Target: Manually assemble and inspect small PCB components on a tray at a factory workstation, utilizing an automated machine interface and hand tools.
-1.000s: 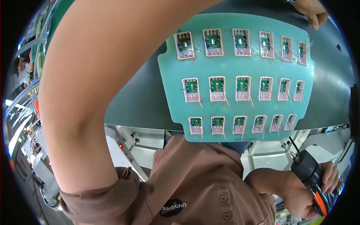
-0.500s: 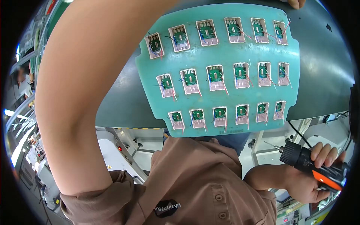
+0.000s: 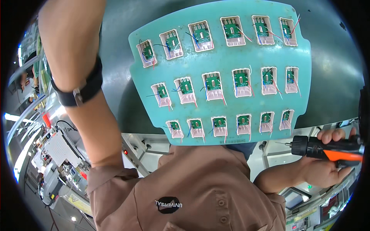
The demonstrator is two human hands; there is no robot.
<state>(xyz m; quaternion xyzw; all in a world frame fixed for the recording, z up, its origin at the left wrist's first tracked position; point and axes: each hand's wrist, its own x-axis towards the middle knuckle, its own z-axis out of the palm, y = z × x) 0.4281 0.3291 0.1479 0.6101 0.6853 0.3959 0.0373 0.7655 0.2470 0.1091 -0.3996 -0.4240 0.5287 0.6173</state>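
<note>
My right hand [image 3: 322, 171] is wrapped round a black and orange electric screwdriver [image 3: 316, 146], off the tray's near right corner. Its thin bit points left and touches nothing I can see. My left arm, with a black wristband, reaches up the left side. Only part of my left hand [image 3: 71, 34] shows; its fingers are hidden. Beside it lies a teal tray [image 3: 266, 57] holding three rows of small white housings [image 3: 243, 91]. Each contains a green circuit board [image 3: 213, 81], with thin red, blue, black or white wires sticking out.
The tray rests on a dark tabletop [image 3: 335, 81], close to its front edge. White equipment [image 3: 61, 148] and cables stand at the left. A screen-like device [image 3: 295, 198] is at the lower right, below my right forearm.
My left arm has swung left, uncovering the tray's left side and showing the wristband. Fingers at the top right edge are gone from view. The screwdriver is now more level, slightly higher and further right.
</note>
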